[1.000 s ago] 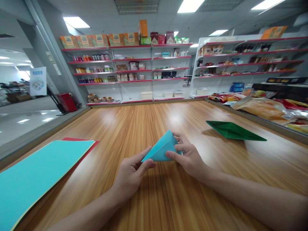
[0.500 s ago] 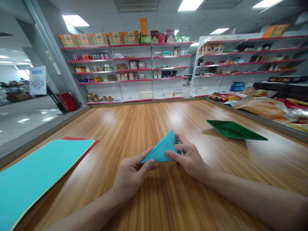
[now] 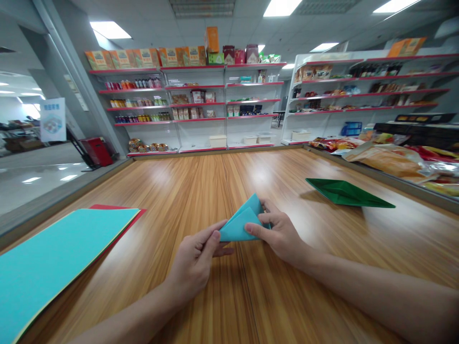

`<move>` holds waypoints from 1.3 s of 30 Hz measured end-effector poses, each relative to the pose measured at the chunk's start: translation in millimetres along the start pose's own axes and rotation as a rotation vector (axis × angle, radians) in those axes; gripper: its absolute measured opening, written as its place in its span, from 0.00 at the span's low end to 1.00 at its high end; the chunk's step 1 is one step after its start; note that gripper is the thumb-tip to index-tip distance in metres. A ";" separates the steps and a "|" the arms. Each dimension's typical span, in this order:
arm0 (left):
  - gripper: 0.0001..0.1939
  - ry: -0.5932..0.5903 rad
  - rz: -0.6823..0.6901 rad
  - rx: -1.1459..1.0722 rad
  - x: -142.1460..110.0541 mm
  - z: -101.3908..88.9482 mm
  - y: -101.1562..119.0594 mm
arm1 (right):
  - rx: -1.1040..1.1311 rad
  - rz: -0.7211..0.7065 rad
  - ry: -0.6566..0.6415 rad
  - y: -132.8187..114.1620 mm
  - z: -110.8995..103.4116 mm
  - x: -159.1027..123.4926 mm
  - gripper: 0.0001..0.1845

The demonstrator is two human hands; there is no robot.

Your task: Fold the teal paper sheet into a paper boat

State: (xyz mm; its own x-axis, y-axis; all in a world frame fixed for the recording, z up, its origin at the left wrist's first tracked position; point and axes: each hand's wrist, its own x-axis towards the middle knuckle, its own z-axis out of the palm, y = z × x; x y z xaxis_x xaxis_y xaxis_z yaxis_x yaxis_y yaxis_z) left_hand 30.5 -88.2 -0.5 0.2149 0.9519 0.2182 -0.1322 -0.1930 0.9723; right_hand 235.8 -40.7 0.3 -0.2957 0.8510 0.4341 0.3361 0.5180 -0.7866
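Note:
A piece of light blue paper (image 3: 239, 226), folded into a layered triangle, is held just above the wooden table between both hands. My left hand (image 3: 195, 258) is closed on its left corner, the thumb on top of the tip and fingers beneath. My right hand (image 3: 281, 234) pinches the right side, its thumb on the front layer and its fingers partly hidden behind the paper. To the right on the table lies a folded green paper boat (image 3: 346, 193), long and pointed at both ends.
Loose sheets of coloured paper (image 3: 68, 253), turquoise on top with yellow and red edges below, lie at the left of the table (image 3: 172, 191). Packaged goods (image 3: 387, 160) line the table's right side. Stocked shelves (image 3: 193, 105) stand behind its far edge.
My left thumb has moved up from the paper's lower edge onto its left tip, covering more of that corner. My right hand keeps its grip. The view has shifted very slightly.

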 end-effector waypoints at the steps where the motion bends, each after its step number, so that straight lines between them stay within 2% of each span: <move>1: 0.24 0.014 -0.010 -0.031 -0.4 -0.2 -0.7 | -0.003 0.002 0.007 0.2 -0.2 0.0 0.24; 4: 0.30 0.026 -0.042 -0.104 -1.8 -1.1 -1.7 | -0.007 0.005 0.023 0.3 -0.9 -0.2 0.23; 8: 0.33 -0.011 -0.024 -0.030 -1.6 -1.5 -2.5 | 0.000 -0.009 0.025 0.0 -1.1 -0.6 0.22; 12: 0.28 0.029 -0.007 0.014 0.3 -1.5 -4.4 | -0.007 -0.017 0.021 0.2 -0.8 -0.6 0.22; 18: 0.20 0.004 0.017 -0.044 -0.9 -1.7 -1.0 | -0.037 -0.020 0.015 -0.2 -1.2 0.2 0.21; 30: 0.23 0.005 -0.023 -0.058 -0.3 -0.6 3.0 | -0.061 -0.038 0.018 0.7 -0.8 -0.4 0.21; 35: 0.27 -0.017 -0.104 -0.041 3.9 0.0 3.7 | -0.078 -0.054 0.059 2.1 -0.8 -0.3 0.22; 39: 0.20 -0.123 -0.225 -0.018 8.6 -0.7 3.0 | -0.104 -0.071 0.084 3.8 0.1 -1.3 0.24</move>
State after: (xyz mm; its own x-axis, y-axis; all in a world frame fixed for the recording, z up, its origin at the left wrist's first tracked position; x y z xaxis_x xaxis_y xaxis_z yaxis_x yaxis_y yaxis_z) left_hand 31.3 -80.4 4.2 0.3569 0.9341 0.0057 -0.0848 0.0263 0.9960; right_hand 237.5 -39.8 -3.3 -0.2474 0.8136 0.5262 0.4093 0.5800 -0.7043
